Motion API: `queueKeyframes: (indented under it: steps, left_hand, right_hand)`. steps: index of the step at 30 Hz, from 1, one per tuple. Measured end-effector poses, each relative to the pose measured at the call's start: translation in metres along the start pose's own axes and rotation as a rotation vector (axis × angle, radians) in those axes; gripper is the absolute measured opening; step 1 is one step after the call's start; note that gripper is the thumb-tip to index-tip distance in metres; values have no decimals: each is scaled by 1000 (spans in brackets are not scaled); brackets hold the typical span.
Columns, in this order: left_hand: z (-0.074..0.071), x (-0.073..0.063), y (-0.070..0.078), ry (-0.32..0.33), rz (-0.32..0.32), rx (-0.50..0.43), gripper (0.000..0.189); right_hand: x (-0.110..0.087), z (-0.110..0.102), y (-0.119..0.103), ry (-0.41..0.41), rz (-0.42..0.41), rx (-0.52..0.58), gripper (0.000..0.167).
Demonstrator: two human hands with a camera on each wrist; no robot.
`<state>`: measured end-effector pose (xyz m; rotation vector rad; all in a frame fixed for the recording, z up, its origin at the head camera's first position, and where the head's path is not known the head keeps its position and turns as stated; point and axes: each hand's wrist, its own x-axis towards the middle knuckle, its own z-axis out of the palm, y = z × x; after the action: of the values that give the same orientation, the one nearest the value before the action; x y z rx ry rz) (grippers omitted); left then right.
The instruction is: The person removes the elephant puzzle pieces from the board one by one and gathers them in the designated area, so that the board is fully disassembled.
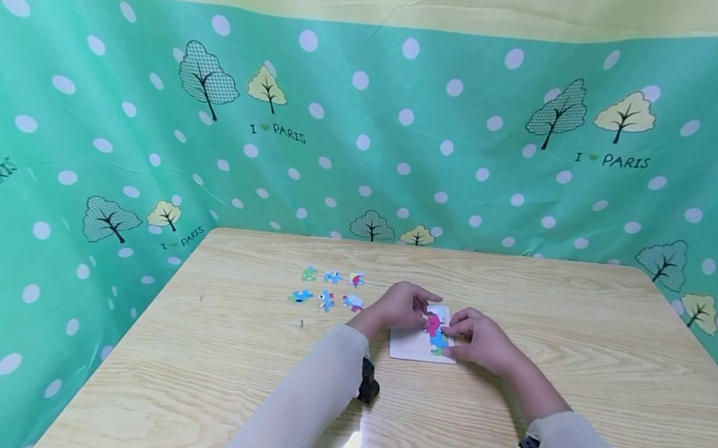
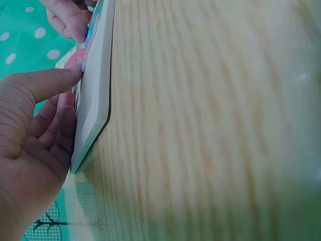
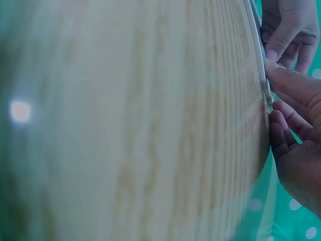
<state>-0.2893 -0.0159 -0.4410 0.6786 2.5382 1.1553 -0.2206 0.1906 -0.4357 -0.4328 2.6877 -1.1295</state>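
A white puzzle board (image 1: 408, 346) lies flat on the table, with joined colourful pieces (image 1: 439, 340) along its right side. Over its upper left part, my left hand (image 1: 401, 306) pinches a pink puzzle piece (image 1: 432, 323) with its thumb at the piece's edge; the fingertips are partly hidden. My right hand (image 1: 482, 341) is at the board's right edge, fingertips touching the joined pieces and the rim. From the left wrist, the board (image 2: 98, 85) appears edge-on beside the thumb. In the right wrist view, the right hand (image 3: 301, 120) has its thumb and fingers apart near the board's edge.
Several loose puzzle pieces (image 1: 326, 300) lie in two rows left of the board. A tiny object (image 1: 301, 324) sits below them. The wooden table (image 1: 239, 385) ends at a green dotted curtain (image 1: 405, 149) behind.
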Motion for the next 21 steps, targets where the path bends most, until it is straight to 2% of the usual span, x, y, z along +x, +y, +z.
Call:
queueKeyframes:
  steps: [8,21]
  left_hand:
    - [0,-1,2,-3,-12,2,44]
    - [-7,-10,-4,47,-22,-121,40]
  right_hand:
    - [0,1,0,0,0,-4,36]
    - [0,0,1,-5,-19,1,37]
